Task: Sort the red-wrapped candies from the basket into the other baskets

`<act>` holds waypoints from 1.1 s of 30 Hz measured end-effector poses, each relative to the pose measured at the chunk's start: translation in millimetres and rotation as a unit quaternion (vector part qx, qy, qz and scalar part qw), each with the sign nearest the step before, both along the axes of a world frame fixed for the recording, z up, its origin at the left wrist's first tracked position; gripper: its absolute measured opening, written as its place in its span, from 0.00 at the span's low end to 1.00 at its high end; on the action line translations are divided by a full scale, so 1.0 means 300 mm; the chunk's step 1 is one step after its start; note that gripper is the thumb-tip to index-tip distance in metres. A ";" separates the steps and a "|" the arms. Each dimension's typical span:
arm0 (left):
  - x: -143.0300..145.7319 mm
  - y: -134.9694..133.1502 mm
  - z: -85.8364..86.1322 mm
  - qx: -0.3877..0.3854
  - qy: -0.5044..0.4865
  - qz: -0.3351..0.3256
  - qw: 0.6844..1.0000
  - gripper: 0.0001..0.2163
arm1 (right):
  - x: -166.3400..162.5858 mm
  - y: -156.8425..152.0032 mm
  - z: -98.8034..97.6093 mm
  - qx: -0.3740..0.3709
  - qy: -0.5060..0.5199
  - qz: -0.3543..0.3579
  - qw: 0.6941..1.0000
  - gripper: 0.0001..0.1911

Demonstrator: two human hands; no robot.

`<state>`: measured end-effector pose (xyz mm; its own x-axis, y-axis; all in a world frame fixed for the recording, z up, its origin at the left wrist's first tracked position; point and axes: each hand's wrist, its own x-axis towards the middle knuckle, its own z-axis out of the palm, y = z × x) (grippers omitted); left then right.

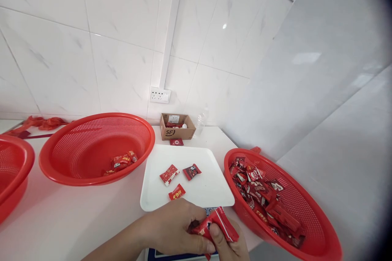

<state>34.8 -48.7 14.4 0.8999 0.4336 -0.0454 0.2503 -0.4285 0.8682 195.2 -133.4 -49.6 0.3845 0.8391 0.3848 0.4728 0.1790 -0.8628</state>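
Observation:
My left hand (171, 228) and my right hand (229, 246) meet above the near edge of a white tray (211, 187). Both are closed round red wrapped snack packets (218, 224) with printed wrappers; fingers cover part of them, so I cannot tell how many there are. A dark bit of wrapper shows inside the curl of my left hand. Three more small packets lie apart on the tray: a patterned red one (169, 175), a dark red one (192, 171) and a red one with yellow print (177, 192).
A red basket (318, 208) heaped with packets stands at the right. Another red basket (61, 163) with several packets is at the left, beside a partly visible basket (18, 187). Behind the tray are a cardboard box (180, 133), a packet (176, 142) and a clear bottle (200, 123).

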 end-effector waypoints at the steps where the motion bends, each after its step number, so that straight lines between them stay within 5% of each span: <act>1: 0.001 0.001 -0.001 0.003 0.000 0.002 1.000 0.13 | -0.002 0.004 0.005 -0.003 -0.002 0.014 1.000 0.22; 10: 0.008 0.011 0.001 0.006 -0.013 0.086 0.996 0.11 | 0.004 0.034 0.043 -0.062 0.070 0.096 0.991 0.22; 17: 0.039 0.056 -0.050 0.146 0.061 0.228 0.961 0.14 | 0.031 0.083 0.028 -0.056 0.123 0.007 0.991 0.24; 22: 0.028 0.094 -0.081 0.235 0.083 0.270 0.930 0.12 | 0.031 0.089 0.016 -0.035 -0.029 -0.036 0.998 0.19; 27: -0.010 0.122 -0.091 0.291 0.066 0.194 0.935 0.14 | 0.029 0.114 -0.001 -0.025 -0.245 0.067 0.967 0.21; 33: -0.014 0.140 -0.100 0.318 0.167 0.171 0.917 0.14 | 0.032 0.168 -0.015 -0.130 -0.326 0.121 0.929 0.23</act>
